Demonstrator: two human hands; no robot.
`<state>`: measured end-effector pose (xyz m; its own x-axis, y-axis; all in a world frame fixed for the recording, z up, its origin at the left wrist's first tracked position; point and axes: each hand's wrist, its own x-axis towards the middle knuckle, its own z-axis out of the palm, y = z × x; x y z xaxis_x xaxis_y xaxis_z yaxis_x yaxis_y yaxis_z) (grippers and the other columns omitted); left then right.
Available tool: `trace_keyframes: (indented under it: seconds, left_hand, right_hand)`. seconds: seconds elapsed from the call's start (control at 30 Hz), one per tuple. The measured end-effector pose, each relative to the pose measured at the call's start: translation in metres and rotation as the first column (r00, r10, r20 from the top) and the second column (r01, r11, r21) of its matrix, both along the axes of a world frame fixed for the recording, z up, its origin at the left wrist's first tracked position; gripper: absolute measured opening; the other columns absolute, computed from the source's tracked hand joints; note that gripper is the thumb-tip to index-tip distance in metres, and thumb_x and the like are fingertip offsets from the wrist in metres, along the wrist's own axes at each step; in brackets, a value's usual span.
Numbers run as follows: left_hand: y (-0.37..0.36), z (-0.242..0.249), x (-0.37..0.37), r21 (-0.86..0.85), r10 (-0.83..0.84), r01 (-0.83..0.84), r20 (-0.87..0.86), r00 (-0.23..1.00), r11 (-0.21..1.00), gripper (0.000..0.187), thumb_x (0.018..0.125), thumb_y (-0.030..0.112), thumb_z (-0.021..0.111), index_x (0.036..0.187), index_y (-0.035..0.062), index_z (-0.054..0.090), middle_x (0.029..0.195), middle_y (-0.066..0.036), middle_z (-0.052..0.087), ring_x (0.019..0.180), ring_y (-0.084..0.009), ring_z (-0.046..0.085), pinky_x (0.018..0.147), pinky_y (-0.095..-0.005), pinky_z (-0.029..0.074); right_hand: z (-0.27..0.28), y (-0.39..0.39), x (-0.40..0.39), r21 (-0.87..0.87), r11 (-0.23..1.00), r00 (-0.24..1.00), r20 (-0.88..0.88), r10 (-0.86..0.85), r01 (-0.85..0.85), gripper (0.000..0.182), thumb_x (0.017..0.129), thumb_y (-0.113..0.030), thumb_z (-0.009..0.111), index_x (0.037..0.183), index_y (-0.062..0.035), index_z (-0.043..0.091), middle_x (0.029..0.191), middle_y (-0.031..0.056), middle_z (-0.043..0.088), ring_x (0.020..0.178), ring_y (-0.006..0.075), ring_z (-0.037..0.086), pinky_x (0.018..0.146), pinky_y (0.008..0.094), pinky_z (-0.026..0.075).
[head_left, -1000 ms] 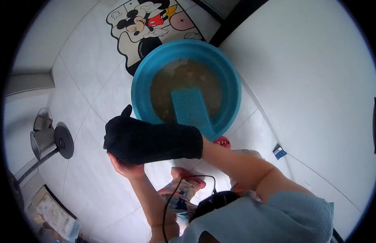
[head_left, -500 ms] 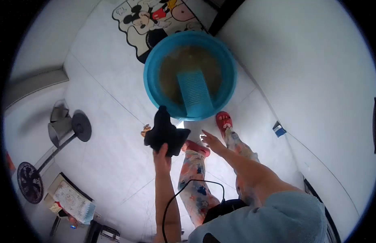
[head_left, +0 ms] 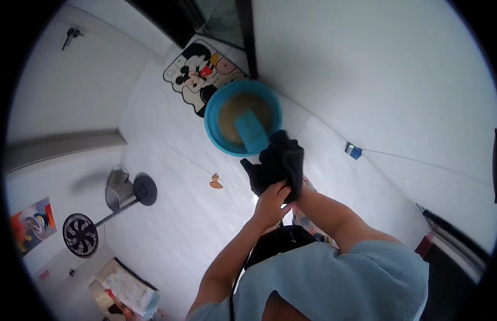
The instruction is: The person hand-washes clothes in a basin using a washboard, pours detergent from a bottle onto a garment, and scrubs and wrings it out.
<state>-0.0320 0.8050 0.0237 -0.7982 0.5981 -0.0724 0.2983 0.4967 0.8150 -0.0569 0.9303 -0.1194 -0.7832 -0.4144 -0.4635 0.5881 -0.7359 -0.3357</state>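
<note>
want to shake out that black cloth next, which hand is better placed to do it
Probably the left hand: its fingers visibly grip the black cloth from below. The right hand is hidden behind the cloth, so its grip cannot be judged.

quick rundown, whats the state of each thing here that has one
black cloth: bunched up, held off the floor in both hands
left hand: closed on the cloth from below
right hand: hidden behind the cloth
basin: on the floor, holding murky brown water
washboard: leaning in the basin, lower end in the water
fan: lying on its side on the floor
</note>
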Motion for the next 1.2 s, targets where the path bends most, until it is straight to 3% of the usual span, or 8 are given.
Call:
trace_keyframes:
  seconds: [0.3, 0.43, 0.57, 0.7, 0.77, 0.9, 1.1, 1.2]
  left_hand:
    - [0.043, 0.088, 0.055, 0.160, -0.578, 0.567, 0.022, 0.816, 0.808, 0.042, 0.078, 0.022, 0.071, 0.114, 0.0052, 0.055, 0.121, -0.014, 0.053, 0.108, -0.0323, 0.055, 0.091, -0.0386, 0.047]
    - [0.045, 0.083, 0.064, 0.050, -0.473, 0.488, -0.177, 0.863, 0.871, 0.039, 0.080, 0.013, 0.066, 0.118, 0.0097, 0.056, 0.134, -0.014, 0.048, 0.113, -0.0294, 0.054, 0.092, -0.0382, 0.046]
    - [0.003, 0.042, 0.088, 0.006, -0.244, 0.245, 0.132, 0.961, 0.970, 0.036, 0.083, 0.006, 0.059, 0.119, 0.0075, 0.056, 0.129, -0.015, 0.051, 0.110, -0.0299, 0.056, 0.093, -0.0374, 0.045]
    - [-0.090, -0.080, 0.101, -0.323, -0.139, 0.118, -0.045, 0.989, 0.939, 0.038, 0.083, 0.013, 0.060, 0.120, 0.0023, 0.054, 0.119, -0.018, 0.056, 0.105, -0.0273, 0.057, 0.087, -0.0325, 0.048]
    - [-0.138, -0.131, 0.113, -0.364, 0.045, 0.035, 0.210, 0.977, 0.931, 0.033, 0.083, 0.017, 0.060, 0.112, 0.0022, 0.058, 0.101, -0.014, 0.062, 0.093, -0.0257, 0.060, 0.074, -0.0311, 0.052]
    - [-0.121, -0.065, 0.191, -0.505, 0.426, -0.135, 0.521, 0.740, 0.853, 0.023, 0.085, 0.022, 0.058, 0.106, 0.0114, 0.057, 0.078, -0.004, 0.057, 0.064, -0.0175, 0.056, 0.050, -0.0295, 0.045]
    - [-0.041, -0.061, 0.268, -0.642, 0.436, 0.025, 0.549, 0.713, 0.767, 0.021, 0.085, 0.020, 0.059, 0.102, 0.0086, 0.058, 0.074, -0.003, 0.055, 0.059, -0.0153, 0.054, 0.044, -0.0275, 0.042]
    - [0.010, -0.086, 0.274, -0.540, 0.218, 0.239, 0.648, 0.730, 0.807, 0.025, 0.083, 0.020, 0.060, 0.104, 0.0050, 0.059, 0.077, -0.006, 0.058, 0.063, -0.0167, 0.056, 0.047, -0.0294, 0.045]
  right_hand:
    - [0.137, 0.090, 0.138, 0.000, 0.922, 0.912, 0.144, -0.383, 0.388, 0.033, 0.093, -0.044, 0.049, 0.112, -0.0170, 0.055, 0.101, 0.0047, 0.057, 0.093, 0.0192, 0.052, 0.084, 0.0412, 0.043]
    - [0.168, 0.142, 0.252, 0.029, 0.787, 0.778, 0.131, -0.614, 0.616, 0.030, 0.093, -0.042, 0.049, 0.107, -0.0162, 0.055, 0.096, 0.0044, 0.057, 0.090, 0.0192, 0.052, 0.082, 0.0399, 0.043]
    - [0.197, 0.181, 0.397, 0.038, 0.603, 0.598, 0.091, -0.796, 0.797, 0.027, 0.094, -0.040, 0.048, 0.103, -0.0153, 0.056, 0.092, 0.0041, 0.056, 0.086, 0.0193, 0.051, 0.080, 0.0386, 0.042]
    - [0.221, 0.194, 0.547, 0.036, 0.400, 0.398, 0.058, -0.916, 0.916, 0.026, 0.095, -0.038, 0.048, 0.099, -0.0144, 0.056, 0.087, 0.0038, 0.056, 0.082, 0.0194, 0.050, 0.078, 0.0373, 0.042]
    - [0.230, 0.195, 0.619, 0.033, 0.302, 0.300, 0.051, -0.952, 0.953, 0.025, 0.095, -0.037, 0.047, 0.097, -0.0140, 0.056, 0.085, 0.0037, 0.056, 0.080, 0.0194, 0.050, 0.077, 0.0366, 0.042]
    - [0.243, 0.182, 0.742, 0.017, 0.093, 0.092, 0.051, -0.994, 0.996, 0.025, 0.096, -0.036, 0.047, 0.092, -0.0131, 0.057, 0.080, 0.0034, 0.056, 0.077, 0.0195, 0.050, 0.075, 0.0353, 0.042]
    - [0.257, 0.149, 0.859, -0.038, -0.131, -0.128, 0.057, -0.990, 0.991, 0.027, 0.097, -0.033, 0.046, 0.086, -0.0118, 0.057, 0.073, 0.0030, 0.055, 0.071, 0.0196, 0.049, 0.072, 0.0333, 0.041]
    - [0.263, 0.149, 0.887, -0.075, -0.187, -0.182, 0.071, -0.981, 0.980, 0.028, 0.097, -0.032, 0.045, 0.083, -0.0112, 0.058, 0.070, 0.0028, 0.055, 0.069, 0.0197, 0.048, 0.070, 0.0324, 0.041]
